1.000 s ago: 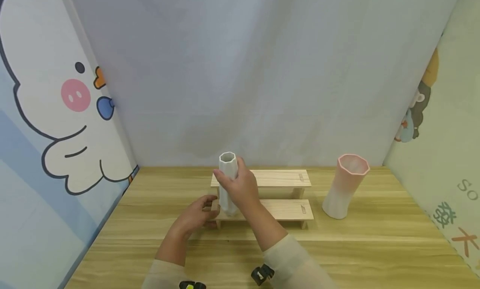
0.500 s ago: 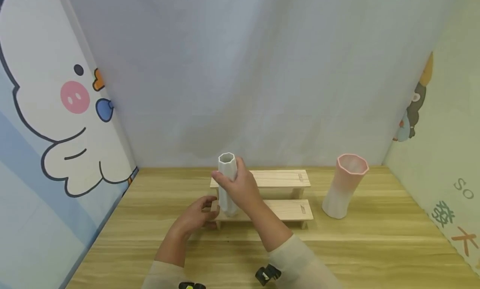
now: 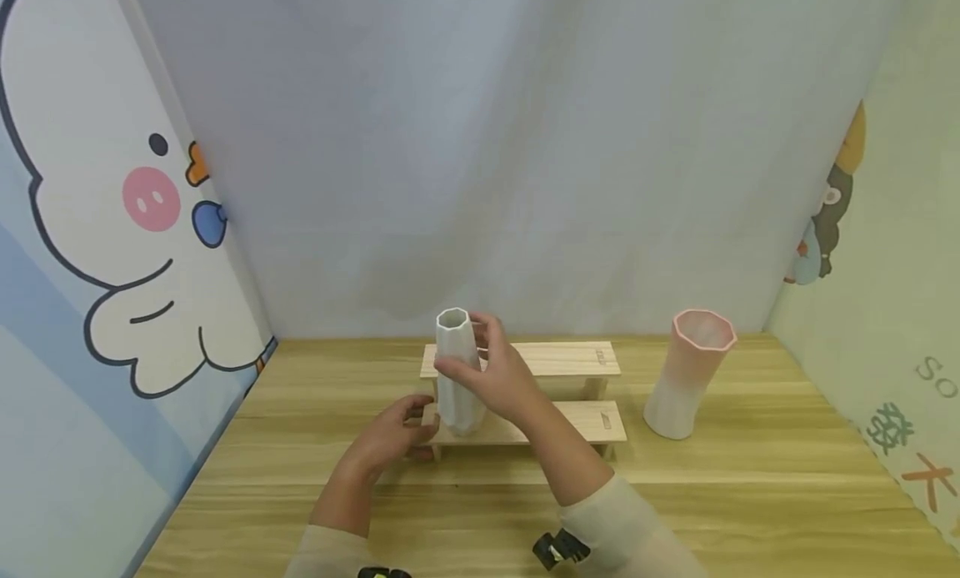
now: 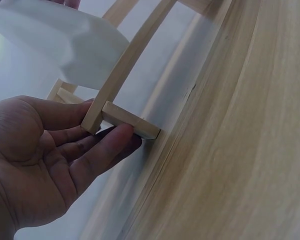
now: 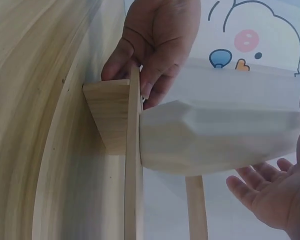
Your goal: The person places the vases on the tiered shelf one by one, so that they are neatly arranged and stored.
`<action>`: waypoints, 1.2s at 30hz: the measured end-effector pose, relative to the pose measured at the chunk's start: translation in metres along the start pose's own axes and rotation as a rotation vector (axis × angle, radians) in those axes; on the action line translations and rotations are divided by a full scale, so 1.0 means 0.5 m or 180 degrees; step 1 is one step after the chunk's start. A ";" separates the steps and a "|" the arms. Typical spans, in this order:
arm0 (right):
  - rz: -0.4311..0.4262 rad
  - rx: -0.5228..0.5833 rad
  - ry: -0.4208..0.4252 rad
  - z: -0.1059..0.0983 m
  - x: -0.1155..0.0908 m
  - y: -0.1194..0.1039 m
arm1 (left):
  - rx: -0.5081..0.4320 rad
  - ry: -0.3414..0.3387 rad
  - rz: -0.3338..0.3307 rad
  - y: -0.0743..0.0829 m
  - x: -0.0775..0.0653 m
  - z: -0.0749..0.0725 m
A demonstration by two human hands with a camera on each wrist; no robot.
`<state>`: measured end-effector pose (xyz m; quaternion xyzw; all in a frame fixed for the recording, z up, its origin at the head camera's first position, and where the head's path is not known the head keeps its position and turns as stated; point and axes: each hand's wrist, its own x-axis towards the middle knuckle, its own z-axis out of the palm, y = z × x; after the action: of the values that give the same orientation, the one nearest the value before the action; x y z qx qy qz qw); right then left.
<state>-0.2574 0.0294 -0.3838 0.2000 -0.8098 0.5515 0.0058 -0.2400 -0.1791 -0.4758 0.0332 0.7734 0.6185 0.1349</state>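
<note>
A white faceted vase [image 3: 457,399] stands upright near the left end of the lower step of a two-tier wooden shelf [image 3: 555,424]. Beside its upper part is my right hand [image 3: 501,381], fingers spread and loose. The right wrist view shows the fingers of this right hand [image 5: 280,195] extended, with a gap between palm and vase [image 5: 210,137]. My left hand [image 3: 390,434] holds the left end of the lower step. Seen from the left wrist, thumb and fingers of the left hand [image 4: 55,160] pinch the board's end and its leg [image 4: 127,120].
To the right of the shelf, a taller pink-and-white vase [image 3: 684,382] stands on the wooden table [image 3: 780,478]. A grey curtain [image 3: 525,161] hangs behind, with cartoon-printed panels [image 3: 90,203] at the sides.
My right hand has loosened its grip on the white vase and moved slightly to the right. The vase stays upright on the lower step. My left hand has kept its place.
</note>
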 end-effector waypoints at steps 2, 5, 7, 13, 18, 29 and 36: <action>-0.0033 -0.0018 -0.0001 -0.010 -0.006 0.005 | 0.0004 0.0009 -0.0015 -0.001 0.001 0.001; -0.0094 -0.0036 -0.0036 -0.029 -0.017 0.014 | 0.0025 0.0004 -0.0022 -0.004 0.002 0.000; -0.0079 -0.0023 -0.0059 -0.042 -0.026 0.019 | 0.0032 0.0004 -0.0021 -0.005 0.003 -0.001; -0.0110 -0.0017 -0.0045 -0.080 -0.059 0.029 | 0.0052 0.0007 -0.0033 -0.003 0.004 0.000; -0.0170 -0.0207 -0.0090 -0.107 -0.096 0.038 | 0.0052 0.0039 -0.0044 -0.001 0.004 0.003; -0.0278 -0.0197 -0.0122 -0.163 -0.149 0.064 | 0.0086 0.0045 -0.0055 -0.001 0.003 0.004; -0.0295 -0.0175 -0.0170 -0.202 -0.164 0.067 | 0.0077 0.0034 -0.0068 -0.001 0.003 0.004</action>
<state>-0.2141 0.1563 -0.3932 0.2517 -0.8144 0.5226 0.0153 -0.2409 -0.1768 -0.4770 0.0232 0.7819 0.6078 0.1370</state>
